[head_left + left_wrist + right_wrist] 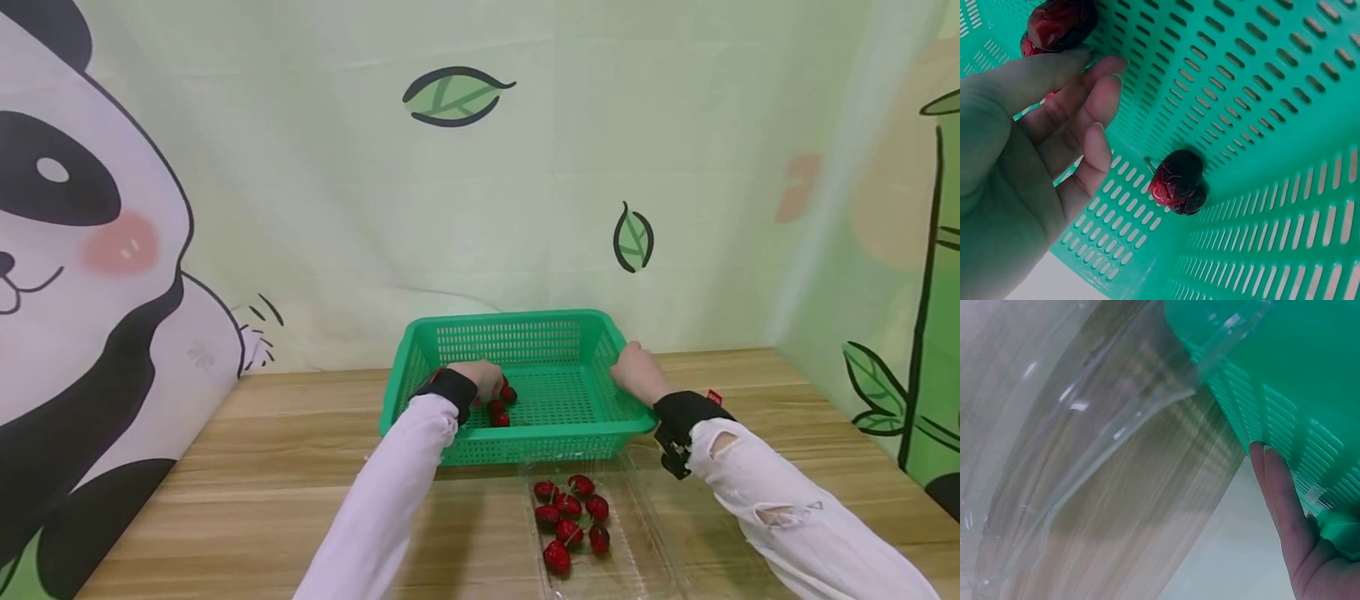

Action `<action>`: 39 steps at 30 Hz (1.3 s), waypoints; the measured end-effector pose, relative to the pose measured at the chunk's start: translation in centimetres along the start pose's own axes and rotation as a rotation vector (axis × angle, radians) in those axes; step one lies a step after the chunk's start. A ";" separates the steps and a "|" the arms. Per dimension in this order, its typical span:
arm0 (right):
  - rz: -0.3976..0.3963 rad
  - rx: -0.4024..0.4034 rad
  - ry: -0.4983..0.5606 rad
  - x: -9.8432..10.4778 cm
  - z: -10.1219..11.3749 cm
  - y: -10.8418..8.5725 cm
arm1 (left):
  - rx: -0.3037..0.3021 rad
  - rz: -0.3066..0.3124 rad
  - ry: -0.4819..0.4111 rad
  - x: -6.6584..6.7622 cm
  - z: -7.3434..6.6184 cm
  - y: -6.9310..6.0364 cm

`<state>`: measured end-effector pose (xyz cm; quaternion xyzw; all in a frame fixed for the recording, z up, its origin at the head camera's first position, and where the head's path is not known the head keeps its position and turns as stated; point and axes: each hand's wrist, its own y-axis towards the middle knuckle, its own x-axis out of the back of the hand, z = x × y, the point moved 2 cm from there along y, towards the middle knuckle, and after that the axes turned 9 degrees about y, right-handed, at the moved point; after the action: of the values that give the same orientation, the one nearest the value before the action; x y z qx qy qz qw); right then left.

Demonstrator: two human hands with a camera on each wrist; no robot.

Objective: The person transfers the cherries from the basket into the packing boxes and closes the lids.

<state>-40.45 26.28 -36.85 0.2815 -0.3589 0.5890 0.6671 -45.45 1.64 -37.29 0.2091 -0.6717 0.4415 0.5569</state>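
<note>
A green slotted basket (517, 437) stands on the table. My left hand (480, 379) reaches inside it at the left, its fingers loosely bent. In the left wrist view, a dark red, cherry-like fruit (1060, 25) lies right by the thumb; contact is unclear. Two more dark fruits (1177, 178) rest against the basket wall. My right hand (637, 375) grips the basket's right rim, with fingers (1279, 487) along the outer side in the right wrist view. In front, a clear plastic box (645, 550) holds several red fruits (568, 506) with thin stems.
The wooden table (300, 467) extends on both sides of the basket. Behind it hangs a pale green cloth backdrop (337, 167) printed with a panda and leaves. A clear plastic edge (1122, 425) curves close to the basket in the right wrist view.
</note>
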 end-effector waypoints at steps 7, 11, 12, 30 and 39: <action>-0.004 0.006 -0.005 -0.1 0.0 0.0 | -0.033 -0.007 0.022 -0.1 0.2 0.2; -0.008 0.007 -0.013 -0.1 0.0 0.0 | -0.019 -0.012 -0.003 -0.2 0.4 0.4; -0.006 0.004 -0.013 0.0 0.1 0.0 | -0.013 -0.013 -0.015 -0.2 0.4 0.3; 0.011 0.011 -0.013 -0.1 0.1 -0.1 | -0.021 -0.031 -0.011 0.0 0.2 -0.3; 0.003 0.018 -0.019 0.0 0.0 0.0 | -0.023 -0.144 0.097 0.7 0.6 0.8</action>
<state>-40.41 26.24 -36.86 0.2925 -0.3601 0.5905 0.6604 -46.61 1.70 -36.91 0.2290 -0.6320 0.4023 0.6216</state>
